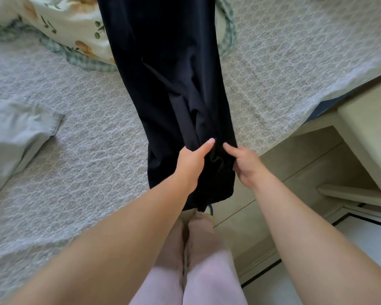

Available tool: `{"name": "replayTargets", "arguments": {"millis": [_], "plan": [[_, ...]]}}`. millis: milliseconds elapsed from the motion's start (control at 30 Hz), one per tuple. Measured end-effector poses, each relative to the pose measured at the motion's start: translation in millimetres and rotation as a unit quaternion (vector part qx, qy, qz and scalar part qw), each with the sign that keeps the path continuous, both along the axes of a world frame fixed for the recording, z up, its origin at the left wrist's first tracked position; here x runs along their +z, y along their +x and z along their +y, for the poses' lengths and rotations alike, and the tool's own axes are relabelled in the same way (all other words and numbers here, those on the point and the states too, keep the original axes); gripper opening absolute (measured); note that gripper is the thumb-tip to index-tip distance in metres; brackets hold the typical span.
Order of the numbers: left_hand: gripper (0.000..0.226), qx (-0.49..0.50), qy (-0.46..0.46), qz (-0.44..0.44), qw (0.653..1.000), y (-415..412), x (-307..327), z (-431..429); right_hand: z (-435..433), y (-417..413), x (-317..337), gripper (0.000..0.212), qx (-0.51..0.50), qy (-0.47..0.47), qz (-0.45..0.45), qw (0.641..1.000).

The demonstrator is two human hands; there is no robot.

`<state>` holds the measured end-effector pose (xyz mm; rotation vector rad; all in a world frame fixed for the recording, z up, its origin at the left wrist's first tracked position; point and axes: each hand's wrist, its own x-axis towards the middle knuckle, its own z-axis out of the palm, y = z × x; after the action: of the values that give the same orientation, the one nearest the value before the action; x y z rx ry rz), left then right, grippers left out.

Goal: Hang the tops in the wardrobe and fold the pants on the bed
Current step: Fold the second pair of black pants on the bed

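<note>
A pair of black pants (167, 84) lies lengthwise across the bed (97, 150), its near end hanging over the bed's edge toward my legs. My left hand (191, 161) grips the near end of the pants from the left, thumb laid on top of the fabric. My right hand (244, 164) pinches the same end from the right side. The fabric bunches in folds between the two hands. The far end of the pants runs out of the top of the frame.
A light grey-green garment (15, 139) lies on the bed at the left. A floral pillow with a checked border (70, 29) sits at the back, partly under the pants. A cream bedside table (365, 139) stands at the right over pale flooring.
</note>
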<state>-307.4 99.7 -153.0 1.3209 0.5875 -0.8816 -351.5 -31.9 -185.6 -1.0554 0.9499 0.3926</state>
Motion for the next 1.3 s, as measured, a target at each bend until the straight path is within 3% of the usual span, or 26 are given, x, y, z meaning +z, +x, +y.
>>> {"name": "replayTargets", "arguments": {"millis": [133, 267, 367, 467, 567, 667, 733, 833, 900, 933, 1033, 1133, 1300], "plan": [[0.007, 0.083, 0.213, -0.047, 0.972, -5, -15, 42, -5, -7, -5, 0.041, -0.076, -0.196, 0.066, 0.975], [0.006, -0.032, 0.355, -0.027, 0.934, -9, -39, 88, -12, -18, -9, 0.030, 0.025, -0.326, 0.094, 0.940], [0.015, -0.108, 0.362, 0.031, 0.925, -11, -58, 104, -8, -24, -14, 0.025, 0.106, -0.309, 0.104, 0.939], [0.016, -0.200, 0.338, -0.002, 0.919, -16, -56, 101, -1, -43, -25, 0.025, 0.211, -0.267, 0.147, 0.928], [0.016, -0.096, 0.284, -0.097, 0.949, -27, -31, 97, 11, -57, -24, 0.022, 0.202, -0.373, 0.126, 0.897], [0.019, 0.029, 0.313, -0.208, 0.926, -48, -7, 99, 27, -71, -25, 0.027, 0.206, -0.465, 0.102, 0.855], [0.022, 0.006, 0.333, -0.165, 0.928, -62, -9, 106, 36, -82, -32, 0.029, 0.241, -0.465, 0.134, 0.841], [0.011, -0.184, 0.381, 0.022, 0.906, -70, -41, 128, 35, -86, -44, 0.029, 0.245, -0.435, 0.216, 0.839], [0.013, -0.286, 0.373, 0.050, 0.881, -64, -54, 135, 29, -81, -50, 0.030, 0.252, -0.414, 0.244, 0.840], [0.014, -0.292, 0.371, 0.039, 0.881, -59, -57, 135, 26, -77, -52, 0.028, 0.256, -0.410, 0.246, 0.840], [0.013, -0.229, 0.365, 0.002, 0.902, -39, -55, 127, 21, -63, -50, 0.023, 0.216, -0.397, 0.212, 0.866], [0.029, -0.190, 0.347, -0.030, 0.918, -11, -63, 118, 16, -38, -48, 0.030, 0.114, -0.361, 0.161, 0.912], [0.028, -0.088, 0.348, -0.108, 0.927, 43, -73, 94, 3, 0, -59, 0.036, 0.133, -0.414, 0.158, 0.886]]}}
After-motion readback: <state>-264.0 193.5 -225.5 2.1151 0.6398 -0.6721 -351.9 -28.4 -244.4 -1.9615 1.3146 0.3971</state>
